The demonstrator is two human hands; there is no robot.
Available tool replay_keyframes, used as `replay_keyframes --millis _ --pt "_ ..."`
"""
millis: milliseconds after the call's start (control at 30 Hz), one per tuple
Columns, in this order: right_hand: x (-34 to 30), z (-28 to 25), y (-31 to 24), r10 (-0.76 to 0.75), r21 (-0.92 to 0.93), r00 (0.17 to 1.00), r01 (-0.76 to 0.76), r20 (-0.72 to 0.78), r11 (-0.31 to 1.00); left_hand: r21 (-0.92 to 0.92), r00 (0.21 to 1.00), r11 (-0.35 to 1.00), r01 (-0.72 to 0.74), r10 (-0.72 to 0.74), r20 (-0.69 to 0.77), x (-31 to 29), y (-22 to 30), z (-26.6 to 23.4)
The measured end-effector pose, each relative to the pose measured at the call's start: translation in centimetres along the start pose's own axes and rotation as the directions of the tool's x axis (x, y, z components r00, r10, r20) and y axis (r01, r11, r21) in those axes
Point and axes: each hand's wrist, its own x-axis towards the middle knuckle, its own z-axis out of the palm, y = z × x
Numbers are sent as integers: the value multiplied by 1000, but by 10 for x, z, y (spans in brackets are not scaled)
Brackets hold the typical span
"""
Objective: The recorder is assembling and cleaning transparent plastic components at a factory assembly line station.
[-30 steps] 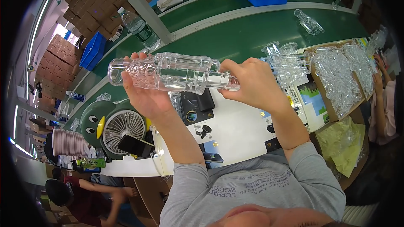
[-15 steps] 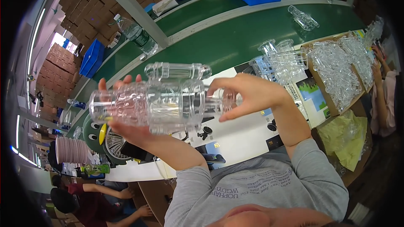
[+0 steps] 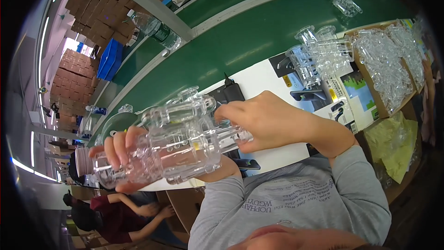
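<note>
A clear plastic vessel [image 3: 185, 155], roughly bottle-shaped with a ribbed body and a smaller clear tube along its upper side, is held tilted in front of my chest. My left hand [image 3: 121, 150] wraps its wide left end, the fingers curled over the top. At the other end, my right hand [image 3: 266, 118] closes its thumb and fingers around a narrow clear stem. Whether that stem is a separate piece I cannot tell. Printed white sheets with pictures [image 3: 273, 85] cover the bench beneath, partly hidden by my hands and the vessel.
Several similar clear pieces [image 3: 323, 55] stand grouped at the right, beside a cardboard box [image 3: 407, 99] full of clear parts. Another clear piece [image 3: 343, 3] lies on the green surface [image 3: 240, 41]. A water bottle [image 3: 159, 32] is at upper left. Another person [image 3: 106, 215] sits lower left.
My right hand has gone from loosely spread around the narrow end to closed on it. The vessel has moved down and tilted, its left end lower, and my left fingers now curl over it.
</note>
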Motion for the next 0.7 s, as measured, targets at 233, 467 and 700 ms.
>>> replay_keyframes --millis 233,467,700 --pt "-5 2 -14 -73 -76 997 72 -11 994 -128 995 992 16 -3 104 5 13 7" --pt "-6 -1 -8 18 -68 1000 -16 20 998 -164 991 977 133 -131 26 10 -9 -9" --pt "1 1 5 81 -28 994 -83 -70 996 130 982 991 -36 59 -178 3 -32 -5"
